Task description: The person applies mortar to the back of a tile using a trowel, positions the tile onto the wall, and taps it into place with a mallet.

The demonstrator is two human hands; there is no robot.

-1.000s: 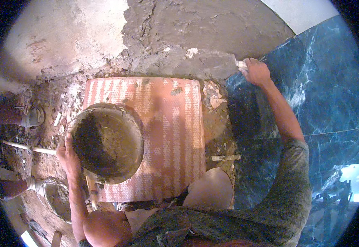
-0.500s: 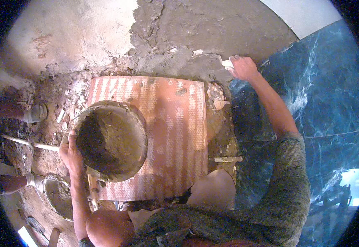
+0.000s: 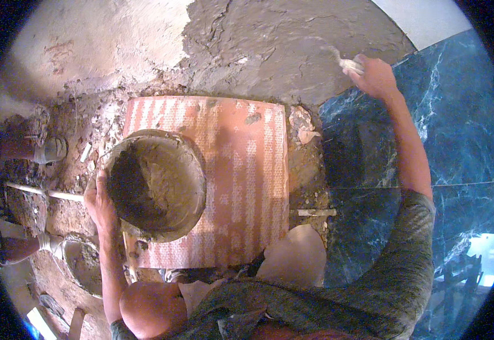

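My right hand (image 3: 376,78) is closed round the pale handle of a trowel (image 3: 351,66), its blade smeared by motion against the wet grey mortar (image 3: 258,45) on the wall. Blue marble-look tiles (image 3: 366,147) lie just beside that hand. On the left, my left hand (image 3: 100,207) grips the rim of a round, mortar-coated pan (image 3: 167,187), thumb over the edge and the other fingers mostly hidden. The pan is tilted and has grey mortar inside. Beneath it, a reddish tile (image 3: 247,198) shows its textured back.
Two feet of other people, one shoe (image 3: 51,150) among them, stand at the left on the rubble floor. A second mortar-stained bucket (image 3: 81,266) is at the lower left, near a pale stick (image 3: 37,191). A short rod (image 3: 314,212) lies right of the tile.
My right hand has swept the trowel up and to the right along the mortared wall, from near the tile's top edge. My left hand keeps its hold on the pan.
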